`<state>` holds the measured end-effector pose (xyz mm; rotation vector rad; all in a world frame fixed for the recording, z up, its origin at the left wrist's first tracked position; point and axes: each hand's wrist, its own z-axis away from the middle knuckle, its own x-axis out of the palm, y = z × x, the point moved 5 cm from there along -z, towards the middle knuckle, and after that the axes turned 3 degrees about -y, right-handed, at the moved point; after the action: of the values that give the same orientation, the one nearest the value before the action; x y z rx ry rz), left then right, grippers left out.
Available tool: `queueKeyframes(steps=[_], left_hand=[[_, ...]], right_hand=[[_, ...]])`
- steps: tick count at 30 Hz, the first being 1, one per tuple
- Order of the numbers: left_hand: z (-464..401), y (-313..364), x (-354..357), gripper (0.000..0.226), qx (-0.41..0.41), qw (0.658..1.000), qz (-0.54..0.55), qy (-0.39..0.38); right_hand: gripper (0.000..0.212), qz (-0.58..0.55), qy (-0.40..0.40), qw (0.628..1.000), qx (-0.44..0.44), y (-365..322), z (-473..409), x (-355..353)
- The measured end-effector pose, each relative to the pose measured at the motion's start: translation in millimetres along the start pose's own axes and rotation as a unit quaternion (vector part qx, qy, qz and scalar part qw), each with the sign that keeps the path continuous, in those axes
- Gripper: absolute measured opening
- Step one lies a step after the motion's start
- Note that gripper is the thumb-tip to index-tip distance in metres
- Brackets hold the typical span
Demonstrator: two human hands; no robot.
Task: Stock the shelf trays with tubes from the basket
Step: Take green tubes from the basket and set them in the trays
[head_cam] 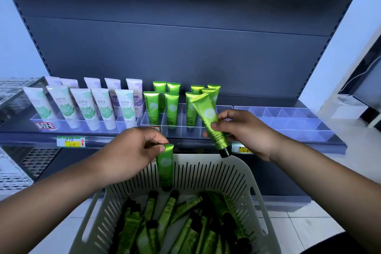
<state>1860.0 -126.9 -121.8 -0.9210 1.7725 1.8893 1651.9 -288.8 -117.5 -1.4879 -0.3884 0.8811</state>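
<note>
— Two glossy green plastic tubes are out of the basket at once. The right hand (245, 132) pinches one tilted green tube (208, 118) around its middle, thumb and fingers closed on it, black cap pointing down toward five o'clock, crimped end up near the clear divided shelf tray (179, 128).

— And the other?

— The left hand (132, 148) is closed on the crimped top of a second green tube (166, 166), which hangs cap-down just over the far rim of the pale slotted plastic basket (231, 173). Many more green tubes (175, 222) lie heaped inside, at six o'clock from the hands.

— How will they handle?

— Light and soft-walled, I'd judge; the skin looks slick, so a pinch on the flat crimp or mid-body should hold better than a grip near the round cap. Squeezing hard could dent them.

— Where do they go?

— Several green tubes (151, 107) already stand cap-down in the tray at twelve o'clock, beside white mint-printed tubes (82, 107) at ten o'clock. Empty clear compartments (288, 121) wait at two o'clock. The tilted tube probably needs righting to vertical before its cap drops into a cell; a lean might topple neighbours.
</note>
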Motion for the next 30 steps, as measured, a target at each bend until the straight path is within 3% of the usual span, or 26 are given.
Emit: queueKeyframes(steps=[8,13,18,21,25,30], left_hand=[[-5.0,14.2,-0.8,0.01,0.013,0.998,0.036,0.051],[-13.6,31.7,-1.0,0.01,0.05,0.994,0.044,0.083],[-30.1,58.3,-7.2,0.009,0.092,0.989,-0.003,0.113],[-51.3,77.7,-18.1,0.009,0.114,0.984,-0.035,0.135],[-91.5,99.8,-33.7,0.008,0.127,0.981,-0.044,0.137],[-140.3,116.1,-32.1,0.007,0.142,0.98,-0.029,0.132]], right_hand=[[0.012,-0.074,0.078,0.992,-0.069,-19.1,-11.3,-24.9],[0.024,-0.076,0.193,0.972,-0.109,-32.5,-22.0,-61.6],[0.059,-0.047,0.266,0.951,-0.15,-33.1,-34.8,-86.8],[0.053,0.038,0.28,0.945,-0.166,-32.7,-43.3,-93.0],[0.028,0.087,0.313,0.93,-0.175,-28.0,-62.3,-103.0],[0.02,0.169,0.31,0.92,-0.168,-26.2,-79.0,-104.9]])
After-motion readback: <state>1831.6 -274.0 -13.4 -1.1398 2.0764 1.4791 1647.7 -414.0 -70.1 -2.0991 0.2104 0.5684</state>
